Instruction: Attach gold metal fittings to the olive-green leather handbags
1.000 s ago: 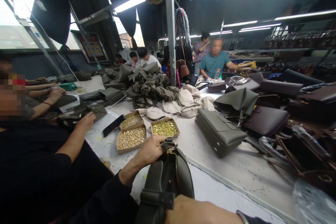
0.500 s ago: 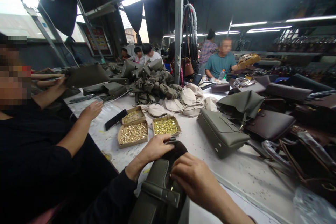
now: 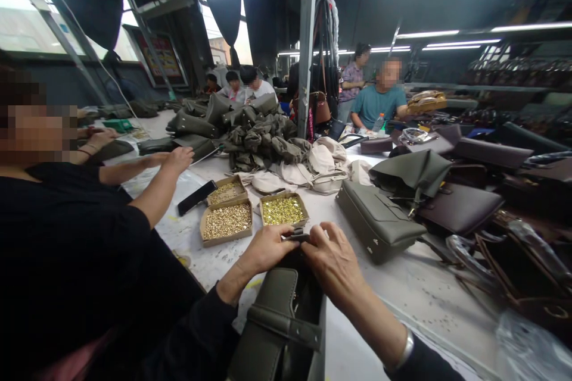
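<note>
A dark olive handbag (image 3: 273, 297) with a stitched flap and a cross strap lies before me at the table's near edge. At its far end my left hand (image 3: 267, 250) pinches the bag's dark edge between thumb and fingers. Close beside it, my right hand (image 3: 334, 262) is bent over the same edge, its fingertips closed there; whether a small part sits between them is hidden. Just beyond my hands stand open cardboard boxes: one of yellow-gold metal pieces (image 3: 282, 212), one of rose-gold pieces (image 3: 227, 220), and a partly filled third (image 3: 227, 190).
A black phone (image 3: 196, 197) leans by the boxes. Olive pieces (image 3: 263, 137) and cream pieces (image 3: 322, 161) are heaped behind. Finished-looking bags (image 3: 379, 220) crowd the right side. A co-worker's hand (image 3: 179, 161) works at left; a metal post (image 3: 307, 41) rises behind the heap.
My right hand has moved up from the bag's side opening to its far edge, next to my left hand. The co-worker on the left has brought both hands closer together.
</note>
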`<act>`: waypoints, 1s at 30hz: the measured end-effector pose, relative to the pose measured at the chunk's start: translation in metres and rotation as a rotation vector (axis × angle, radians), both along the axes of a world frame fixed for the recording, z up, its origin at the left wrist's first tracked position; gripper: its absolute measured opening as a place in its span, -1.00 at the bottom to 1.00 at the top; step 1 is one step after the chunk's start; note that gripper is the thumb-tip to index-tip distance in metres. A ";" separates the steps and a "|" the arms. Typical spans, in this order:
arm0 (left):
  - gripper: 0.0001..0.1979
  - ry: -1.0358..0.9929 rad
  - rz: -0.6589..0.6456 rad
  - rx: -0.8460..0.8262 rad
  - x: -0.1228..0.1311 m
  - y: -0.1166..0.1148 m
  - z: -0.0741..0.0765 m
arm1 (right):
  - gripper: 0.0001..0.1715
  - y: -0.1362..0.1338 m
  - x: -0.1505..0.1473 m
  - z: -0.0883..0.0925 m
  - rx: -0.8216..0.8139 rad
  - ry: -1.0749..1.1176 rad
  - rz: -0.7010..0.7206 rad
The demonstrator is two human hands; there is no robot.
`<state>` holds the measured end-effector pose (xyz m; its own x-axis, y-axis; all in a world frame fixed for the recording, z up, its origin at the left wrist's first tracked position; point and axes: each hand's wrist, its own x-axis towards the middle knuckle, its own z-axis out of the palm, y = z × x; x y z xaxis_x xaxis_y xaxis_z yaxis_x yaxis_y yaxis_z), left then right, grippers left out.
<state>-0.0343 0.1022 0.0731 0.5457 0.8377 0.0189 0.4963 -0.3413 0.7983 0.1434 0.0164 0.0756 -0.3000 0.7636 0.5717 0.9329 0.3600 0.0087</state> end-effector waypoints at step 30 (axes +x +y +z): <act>-0.65 -0.245 -0.067 0.451 -0.015 -0.025 0.011 | -0.80 -0.074 0.012 -0.040 0.314 0.341 0.250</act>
<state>-0.0491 0.0774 0.0842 0.5324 0.6800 0.5041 0.2787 -0.7031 0.6542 0.1551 -0.0581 0.0355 -0.2083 0.4686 0.8585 0.7873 0.6011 -0.1371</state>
